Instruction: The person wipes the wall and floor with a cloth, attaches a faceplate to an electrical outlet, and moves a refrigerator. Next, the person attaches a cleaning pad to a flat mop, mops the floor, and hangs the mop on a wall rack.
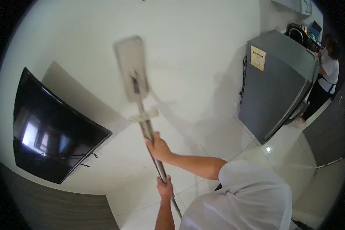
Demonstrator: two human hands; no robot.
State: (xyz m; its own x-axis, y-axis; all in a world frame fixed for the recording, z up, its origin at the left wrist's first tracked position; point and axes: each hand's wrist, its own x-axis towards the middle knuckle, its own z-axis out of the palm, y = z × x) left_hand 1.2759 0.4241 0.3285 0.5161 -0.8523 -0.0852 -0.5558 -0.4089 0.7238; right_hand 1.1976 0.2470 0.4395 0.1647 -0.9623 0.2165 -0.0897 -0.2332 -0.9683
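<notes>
And here the flat mop point(132, 57) is rising up the pale wall point(199, 42), just to the right of the television point(57, 130) as I'm watching it. Two bare hands are holding its pole point(160, 168), one above the other. The right hand point(161, 148) is gripping higher, level with the television's lower half, fingers curling closed around the metal; the left hand point(165, 188) is closing around it farther down, lower than the television's bottom corner.

Now look at that long axis: it's running steeply, leaning toward the television at the top, with the broad pad up beyond both sets of fingers and the thin end trailing down toward the shirt point(234, 207). So the right hand is sitting nearer the pad, with a pale crosspiece point(145, 116) lying between the two. The pad is blurring a little, and I can't tell whether it's pressing on the wall or hanging just off it.

On to the writing! Well across from the television, beyond the mop, a grey fridge point(278, 84) is wearing a yellowish label point(258, 58). It's carrying dark print, too small for reading. No brand is showing legibly, on the television either. Farther from the television still, past the fridge, another person point(329, 69) is standing.
</notes>
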